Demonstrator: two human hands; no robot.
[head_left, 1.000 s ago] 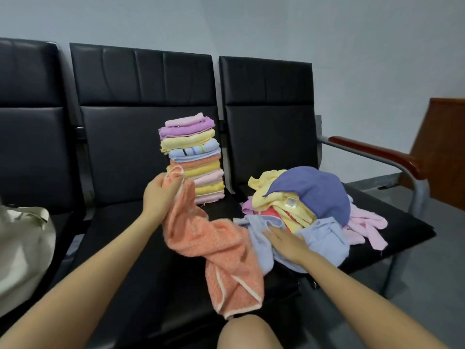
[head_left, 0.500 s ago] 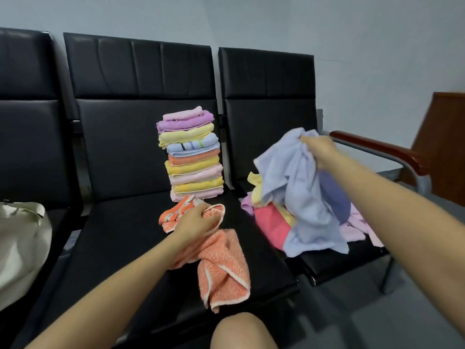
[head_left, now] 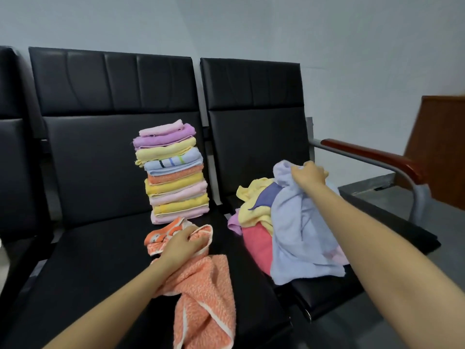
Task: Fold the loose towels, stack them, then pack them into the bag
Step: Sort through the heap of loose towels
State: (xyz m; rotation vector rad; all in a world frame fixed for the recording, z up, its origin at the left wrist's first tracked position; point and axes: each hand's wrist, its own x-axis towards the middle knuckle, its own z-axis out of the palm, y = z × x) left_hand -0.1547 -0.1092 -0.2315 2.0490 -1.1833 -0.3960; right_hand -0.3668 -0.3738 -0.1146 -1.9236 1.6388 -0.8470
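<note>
So you've got three black chairs in a row, though the leftmost one (head_left: 15, 172) is mostly cut off at the frame edge. On the middle chair (head_left: 83, 260), toward the back right of the seat, sits one stack of folded towels (head_left: 173, 172). I count roughly ten in it: pinks, a purple, yellows, an orange and a light blue one with little coloured stripes. No labels or writing I can read anywhere.

Right in front of that stack, your left hand (head_left: 182, 244) has its grip curled around the bunched top end of the orange towel (head_left: 201, 293). The rest of that towel trails from your grip across the seat and hangs over its front edge.

Over on the right chair (head_left: 254, 122), there's one loose pile (head_left: 256, 222) on the seat, where I can pick out yellow, dark purple, hot pink and lilac pieces. Your right hand (head_left: 308, 173) has its grip pinched on the upper edge of the light blue towel (head_left: 302, 238), which drapes from your fingers over the front of the pile to the seat's front edge. The wooden-topped armrest (head_left: 372, 157) is at the far right.
</note>
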